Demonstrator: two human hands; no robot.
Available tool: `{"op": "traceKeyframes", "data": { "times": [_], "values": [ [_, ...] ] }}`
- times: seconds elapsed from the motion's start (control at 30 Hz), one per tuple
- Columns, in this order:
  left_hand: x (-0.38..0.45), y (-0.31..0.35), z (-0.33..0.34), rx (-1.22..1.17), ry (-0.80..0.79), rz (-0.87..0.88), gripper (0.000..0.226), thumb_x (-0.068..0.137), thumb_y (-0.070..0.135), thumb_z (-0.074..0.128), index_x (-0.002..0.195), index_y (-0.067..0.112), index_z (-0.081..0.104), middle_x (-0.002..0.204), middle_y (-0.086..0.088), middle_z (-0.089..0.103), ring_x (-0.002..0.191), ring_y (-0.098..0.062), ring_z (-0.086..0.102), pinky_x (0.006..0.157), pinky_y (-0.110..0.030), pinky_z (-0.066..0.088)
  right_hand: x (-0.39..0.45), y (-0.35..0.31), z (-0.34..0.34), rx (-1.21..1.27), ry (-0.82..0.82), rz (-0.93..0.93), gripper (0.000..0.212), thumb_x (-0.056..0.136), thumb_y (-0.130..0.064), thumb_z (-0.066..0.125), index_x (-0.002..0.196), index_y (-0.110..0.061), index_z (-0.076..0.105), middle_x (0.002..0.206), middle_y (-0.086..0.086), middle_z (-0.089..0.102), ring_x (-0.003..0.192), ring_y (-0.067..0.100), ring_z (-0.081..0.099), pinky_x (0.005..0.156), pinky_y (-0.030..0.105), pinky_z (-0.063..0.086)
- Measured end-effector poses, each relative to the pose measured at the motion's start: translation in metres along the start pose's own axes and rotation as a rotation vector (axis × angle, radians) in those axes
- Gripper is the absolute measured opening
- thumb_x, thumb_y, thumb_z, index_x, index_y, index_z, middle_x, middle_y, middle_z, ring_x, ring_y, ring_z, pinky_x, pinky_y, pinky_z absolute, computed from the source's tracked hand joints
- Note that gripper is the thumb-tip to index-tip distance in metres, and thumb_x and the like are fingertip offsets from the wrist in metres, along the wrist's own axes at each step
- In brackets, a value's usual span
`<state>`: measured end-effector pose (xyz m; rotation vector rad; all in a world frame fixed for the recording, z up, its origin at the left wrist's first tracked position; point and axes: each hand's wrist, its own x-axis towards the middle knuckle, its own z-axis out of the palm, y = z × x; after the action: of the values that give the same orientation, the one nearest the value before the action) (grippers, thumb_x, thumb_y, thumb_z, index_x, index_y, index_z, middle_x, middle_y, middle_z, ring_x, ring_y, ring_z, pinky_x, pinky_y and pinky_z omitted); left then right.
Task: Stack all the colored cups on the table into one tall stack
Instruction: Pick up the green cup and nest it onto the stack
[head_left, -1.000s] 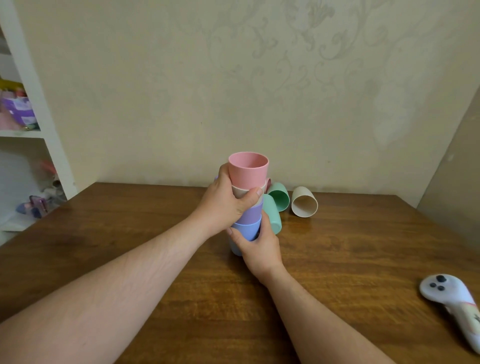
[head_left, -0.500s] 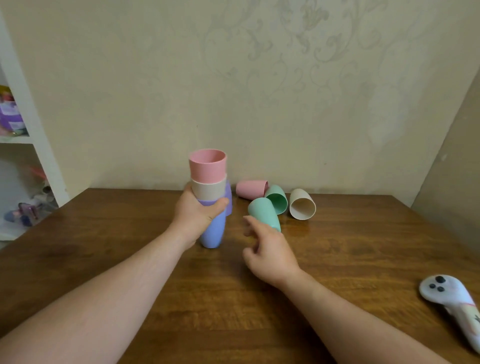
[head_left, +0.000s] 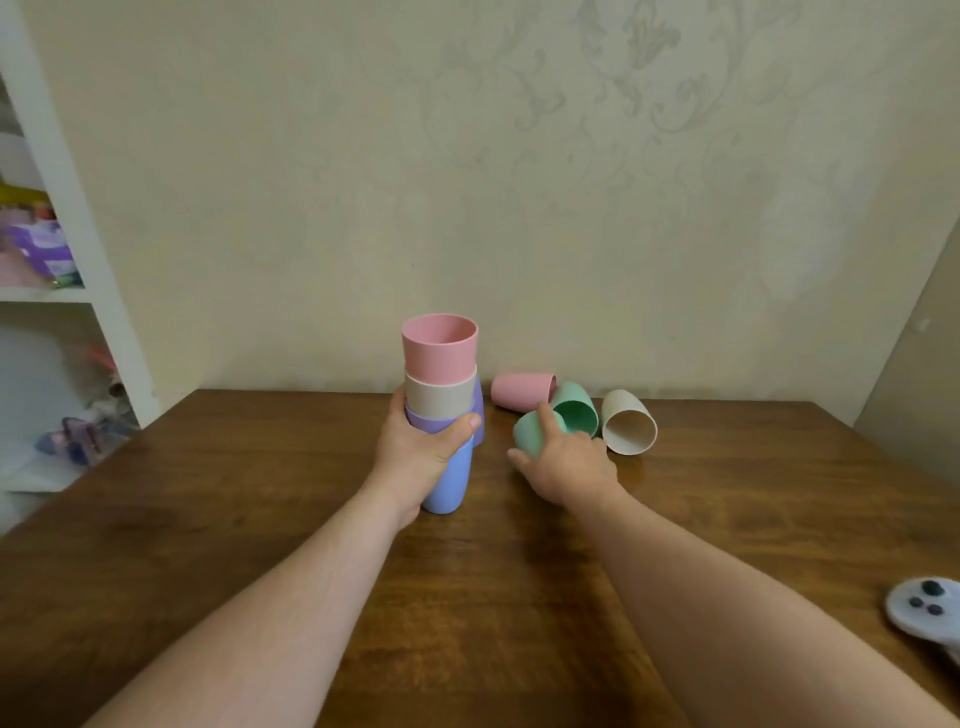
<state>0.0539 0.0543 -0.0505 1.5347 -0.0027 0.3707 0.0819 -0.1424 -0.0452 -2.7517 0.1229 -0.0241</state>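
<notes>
While your left hand (head_left: 423, 452) wraps the nested pastel plastic cup stack (head_left: 441, 410), your right hand (head_left: 563, 460), fingers (head_left: 545, 418) spread, touches the toppled mint-green plastic cup (head_left: 530, 434); next, close around it and right it.

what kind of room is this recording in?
Likely a room in a home, not a lab. Clues: a wooden table pushed against a wall with ornate patterned wallpaper, a white shelf unit crowded with household clutter, and a game-style controller lying at the table's right edge.
</notes>
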Motion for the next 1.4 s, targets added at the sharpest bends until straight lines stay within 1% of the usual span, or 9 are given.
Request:
{"op": "traceKeyframes", "data": {
  "times": [0.17, 0.37, 0.53, 0.77, 0.87, 1.03, 1.17, 1.27, 1.4],
  "values": [
    [0.0, -0.002, 0.004, -0.024, 0.033, 0.005, 0.064, 0.08, 0.017, 0.096, 0.128, 0.037, 0.059, 0.125, 0.008, 0.076, 0.112, -0.013, 0.074, 0.089, -0.034, 0.056, -0.012, 0.007, 0.004, 0.002, 0.071, -0.135, 0.079, 0.092, -0.062, 0.057, 0.158, -0.049, 0.014, 0.139, 0.014, 0.058, 0.127, 0.04, 0.053, 0.101, 0.05, 0.049],
    [-0.01, -0.003, 0.021, -0.019, 0.057, 0.023, 0.071, 0.075, 0.029, 0.099, 0.133, 0.039, 0.058, 0.123, 0.015, 0.075, 0.111, -0.006, 0.073, 0.09, -0.032, 0.056, -0.031, 0.015, -0.002, 0.474, 0.207, -0.072, 0.057, 0.08, -0.037, 0.077, 0.117, -0.026, 0.035, 0.113, 0.001, 0.064, 0.105, 0.03, 0.066, 0.086, 0.043, 0.056],
    [-0.022, 0.0, 0.03, -0.026, 0.005, 0.026, 0.101, 0.055, 0.052, 0.098, 0.143, 0.035, 0.053, 0.13, 0.013, 0.074, 0.119, -0.011, 0.073, 0.098, -0.038, 0.06, -0.047, 0.027, 0.009, 0.598, 0.221, -0.077, 0.103, 0.074, -0.04, 0.084, 0.158, -0.038, 0.024, 0.139, -0.004, 0.063, 0.124, 0.024, 0.064, 0.099, 0.041, 0.056],
    [-0.019, 0.047, 0.027, 0.092, -0.014, 0.139, 0.131, 0.051, 0.061, 0.094, 0.163, 0.044, 0.029, 0.143, 0.017, 0.062, 0.127, -0.011, 0.066, 0.102, -0.036, 0.055, -0.047, 0.032, 0.007, 0.646, 0.161, -0.085, 0.11, 0.071, -0.034, 0.088, 0.161, -0.042, 0.026, 0.134, -0.008, 0.064, 0.118, 0.019, 0.065, 0.097, 0.04, 0.058],
    [-0.011, 0.065, 0.034, 0.103, -0.002, 0.142, 0.118, 0.056, 0.06, 0.092, 0.158, 0.045, 0.036, 0.142, 0.017, 0.063, 0.127, -0.013, 0.064, 0.105, -0.036, 0.055, -0.047, 0.033, 0.011, 0.663, 0.171, -0.099, 0.11, 0.072, -0.034, 0.089, 0.161, -0.042, 0.026, 0.138, -0.008, 0.062, 0.12, 0.019, 0.063, 0.101, 0.042, 0.057],
    [-0.007, 0.058, 0.04, 0.105, 0.027, 0.092, 0.071, 0.058, 0.054, 0.089, 0.121, 0.041, 0.06, 0.116, 0.014, 0.076, 0.109, -0.017, 0.074, 0.098, -0.052, 0.063, -0.047, 0.035, 0.012, 0.68, 0.173, -0.1, 0.11, 0.072, -0.033, 0.09, 0.161, -0.042, 0.026, 0.14, -0.008, 0.061, 0.12, 0.018, 0.062, 0.101, 0.04, 0.056],
    [-0.006, 0.056, 0.036, 0.132, 0.041, 0.139, 0.074, 0.063, 0.051, 0.09, 0.129, 0.04, 0.059, 0.119, 0.015, 0.076, 0.112, -0.017, 0.074, 0.098, -0.05, 0.062, -0.041, 0.025, -0.007, 0.784, 0.121, -0.059, 0.103, 0.074, -0.022, 0.092, 0.157, -0.036, 0.034, 0.134, -0.003, 0.061, 0.111, 0.021, 0.064, 0.093, 0.042, 0.061],
    [-0.006, 0.055, 0.037, 0.155, 0.058, 0.151, 0.07, 0.066, 0.045, 0.091, 0.128, 0.039, 0.059, 0.118, 0.017, 0.075, 0.11, -0.014, 0.073, 0.096, -0.046, 0.062, -0.031, 0.004, -0.061, 0.937, 0.29, -0.075, 0.093, 0.079, -0.025, 0.09, 0.154, -0.029, 0.035, 0.135, 0.0, 0.061, 0.106, 0.018, 0.063, 0.085, 0.033, 0.058],
    [-0.008, 0.056, 0.04, 0.153, 0.086, 0.156, 0.067, 0.066, 0.046, 0.09, 0.125, 0.04, 0.059, 0.113, 0.018, 0.074, 0.105, -0.009, 0.073, 0.091, -0.042, 0.063, -0.032, -0.04, -0.141, 1.135, 0.478, -0.268, 0.085, 0.086, -0.037, 0.086, 0.153, -0.028, 0.035, 0.123, -0.009, 0.061, 0.102, 0.004, 0.065, 0.092, 0.037, 0.059]
  ]
}}
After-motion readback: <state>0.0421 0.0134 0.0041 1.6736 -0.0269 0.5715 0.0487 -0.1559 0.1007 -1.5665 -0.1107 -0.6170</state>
